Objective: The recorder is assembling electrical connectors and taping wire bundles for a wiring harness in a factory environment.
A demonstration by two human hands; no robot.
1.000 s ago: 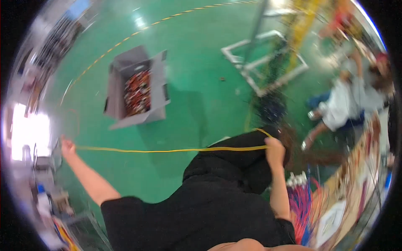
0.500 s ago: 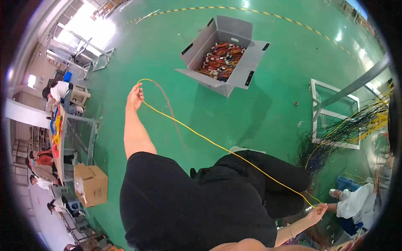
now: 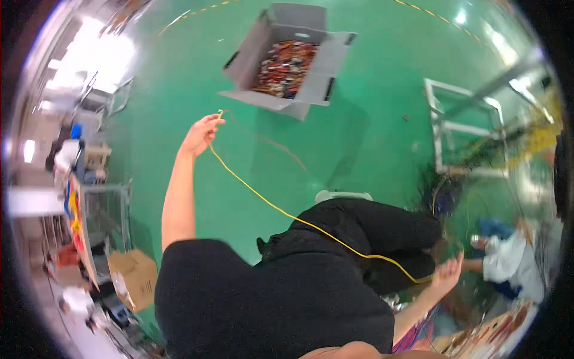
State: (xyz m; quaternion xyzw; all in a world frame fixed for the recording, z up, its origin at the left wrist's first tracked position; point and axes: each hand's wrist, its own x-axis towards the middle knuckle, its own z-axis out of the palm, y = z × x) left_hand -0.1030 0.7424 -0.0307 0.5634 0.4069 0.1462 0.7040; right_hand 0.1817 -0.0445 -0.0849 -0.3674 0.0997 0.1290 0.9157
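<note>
My left arm is stretched out over the floor, with my left hand (image 3: 202, 134) closed on a long yellow wire (image 3: 272, 204). A thin reddish wire (image 3: 284, 149) trails from that end, just past my fingertips, and is blurred. From there the yellow wire runs slack across my black-clothed lap to my right hand (image 3: 446, 274). My right hand is closed around its other end, low on the right side, and its fingers are partly smeared by motion.
An open grey carton (image 3: 326, 72) full of bundled coloured wires stands ahead on the green floor. At right are a white metal frame (image 3: 439, 128), hanging dark and yellow wires, and a seated person (image 3: 505, 260). A cardboard box (image 3: 137, 281) and people at a table are left.
The view has shifted, so the carton sits higher and farther left. My left hand has turned, bringing the wire's end upright. The yellow wire, nearly straight before, now sags toward my right hand.
</note>
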